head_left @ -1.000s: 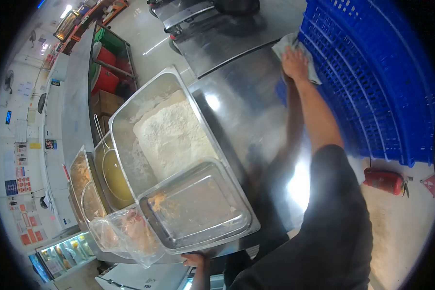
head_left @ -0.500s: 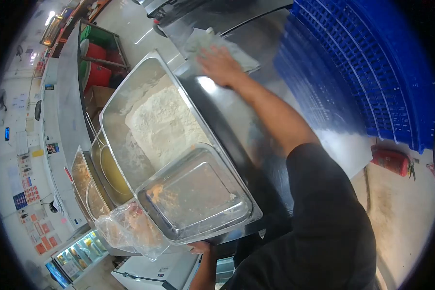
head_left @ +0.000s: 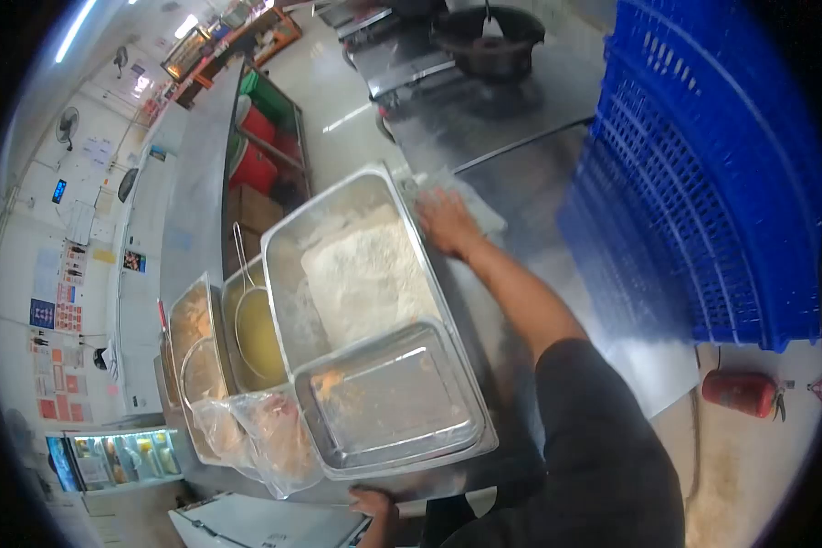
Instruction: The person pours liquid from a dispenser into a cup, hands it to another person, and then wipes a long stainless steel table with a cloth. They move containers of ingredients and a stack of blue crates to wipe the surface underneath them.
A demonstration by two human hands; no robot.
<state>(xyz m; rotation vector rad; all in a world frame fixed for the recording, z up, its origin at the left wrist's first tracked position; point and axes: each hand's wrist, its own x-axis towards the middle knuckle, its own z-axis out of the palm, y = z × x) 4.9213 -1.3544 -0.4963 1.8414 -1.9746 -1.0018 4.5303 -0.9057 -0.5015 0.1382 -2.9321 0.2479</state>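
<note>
right hand [head_left: 446, 222] is laid flat, fingers spread, pressed onto a pale cloth [head_left: 477, 206] on the steel surface [head_left: 521, 183]; nothing is gripped, cloth is only pinned under the palm. just beside the hand, on its thumb side, runs the rim of the big steel pan [head_left: 288, 274] w/ the heap of flour [head_left: 367, 274]; hand and rim look to be touching or nearly so, cannot be told which. nearer the body from the hand sits a shallower tray [head_left: 393, 402] w/ crumb residue. beyond the flour pan, away from the hand, a pan of yellow liquid [head_left: 260, 333] w/ a wire skimmer, then a crumb pan [head_left: 190, 320] and clear bags [head_left: 260, 438]. on the hand's other side, well apart, blue crates [head_left: 703, 164] are stacked.

left hand [head_left: 373, 500] is low at the surface's near edge below the tray, mostly hidden; whether it is open or closed cannot be told.

judged: wiping along the pan edge is best done w/ even palm pressure, strokes drawn away from the flour so no dirt is pushed over the rim, cloth kept flat, not bunched.
</note>
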